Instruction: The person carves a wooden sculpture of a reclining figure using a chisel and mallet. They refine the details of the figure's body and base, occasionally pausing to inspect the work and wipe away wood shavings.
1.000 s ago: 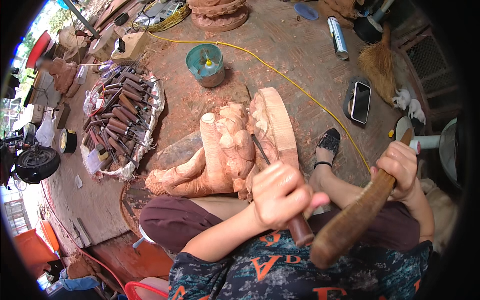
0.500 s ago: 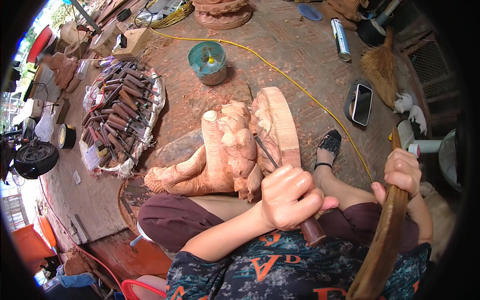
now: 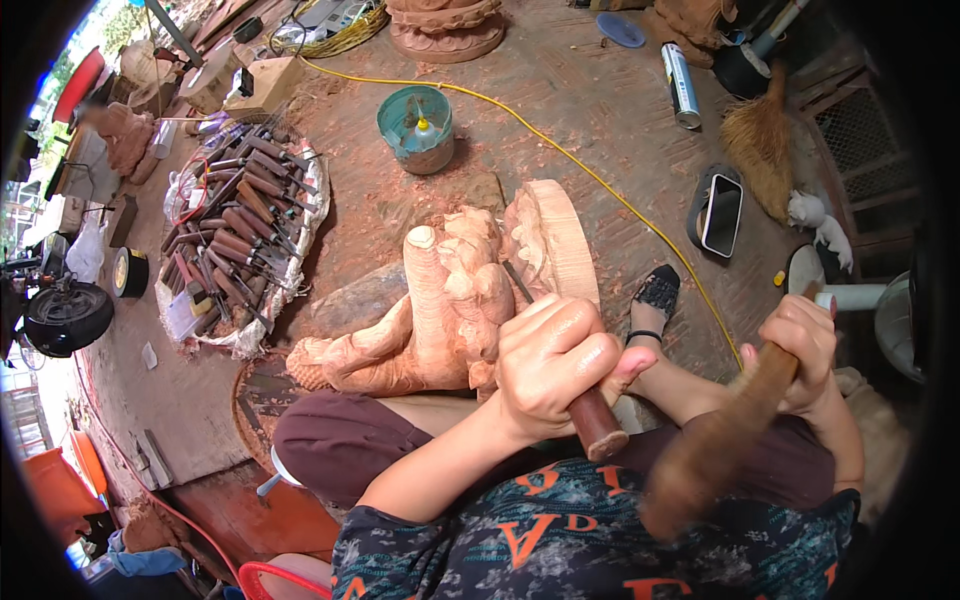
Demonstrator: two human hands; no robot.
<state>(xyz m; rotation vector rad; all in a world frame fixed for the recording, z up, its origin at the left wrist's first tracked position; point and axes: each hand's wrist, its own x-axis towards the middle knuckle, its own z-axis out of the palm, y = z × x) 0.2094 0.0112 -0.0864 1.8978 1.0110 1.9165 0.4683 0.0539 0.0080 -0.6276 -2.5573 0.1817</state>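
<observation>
My left hand (image 3: 556, 362) is closed around a wood chisel (image 3: 597, 426); its brown handle end sticks out below the fist. The chisel's dark blade slants up to the wooden carving (image 3: 428, 325), near the thick round base, though the fist hides part of the blade. The carving lies on its side in front of my crossed legs, reddish and pale, with a rounded upright limb-like part. On the right, my right hand (image 3: 802, 348) grips a worn wooden mallet (image 3: 712, 455), long and club-like, blurred at its lower end. The mallet is apart from the chisel handle.
Several wooden-handled carving tools (image 3: 240, 225) lie on a white sack at left. A teal bucket (image 3: 414, 150) holding a small bottle stands beyond the carving. A yellow cord (image 3: 590, 170) crosses the floor. At right are a phone (image 3: 721, 215), a spray can (image 3: 681, 85) and a broom (image 3: 757, 150).
The mallet's lower end has swung up and left, toward the chisel handle. My left hand and the chisel have shifted slightly left and up.
</observation>
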